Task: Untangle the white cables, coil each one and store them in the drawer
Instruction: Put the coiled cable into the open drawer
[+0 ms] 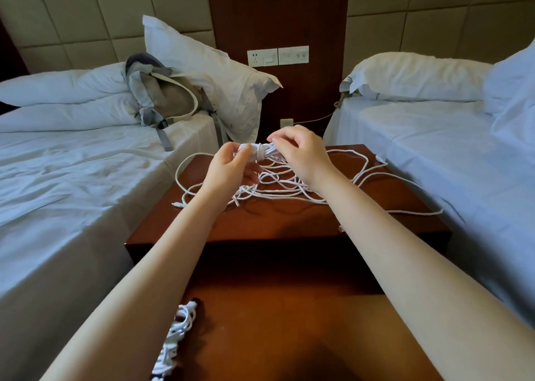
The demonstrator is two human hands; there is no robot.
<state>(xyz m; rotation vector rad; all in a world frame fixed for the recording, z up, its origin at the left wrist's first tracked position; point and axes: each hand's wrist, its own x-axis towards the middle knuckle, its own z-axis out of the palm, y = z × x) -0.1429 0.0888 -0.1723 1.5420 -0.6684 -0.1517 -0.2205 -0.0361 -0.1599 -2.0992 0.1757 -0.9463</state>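
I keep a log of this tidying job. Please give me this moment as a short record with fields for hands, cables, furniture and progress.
left hand: grips one end of the coiled bundle
right hand: pinches the other end of it
coiled bundle: held above the nightstand, wrapped round its middle
loose cables: tangled on the nightstand, some strands over its edges
stored coil: lower left, probably in the open drawer
backpack: on the left bed
progress: tangle not yet cleared

A bed [72,178] lies left of the fingers [285,138], another bed [434,154] right; beyond, a wood panel [275,12] with sockets [278,56], padded walls [86,10].
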